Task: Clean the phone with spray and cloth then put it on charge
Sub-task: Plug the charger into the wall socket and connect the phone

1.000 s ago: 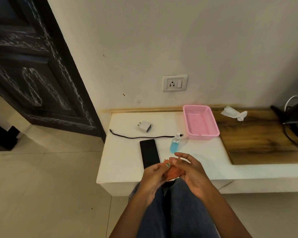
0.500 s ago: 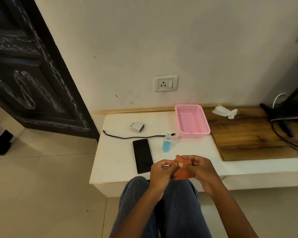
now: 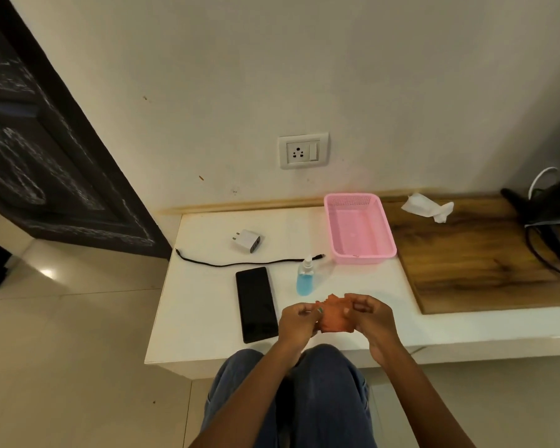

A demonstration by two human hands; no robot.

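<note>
Cream wall [image 3: 337, 76], glossy tiled floor [image 3: 62, 350] — dark carved door [image 3: 39, 150] at left.

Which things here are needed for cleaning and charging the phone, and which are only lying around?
Needed: phone, spray bottle, orange cloth held in both hands, charger plug, black cable, wall socket.
Lying about: pink basket, crumpled tissue.

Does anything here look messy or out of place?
Only small things. A crumpled white tissue lies loose on the wooden board. The charger plug lies on its side, apart from the black cable and the wall socket. Nothing looks spilled or broken.
</note>
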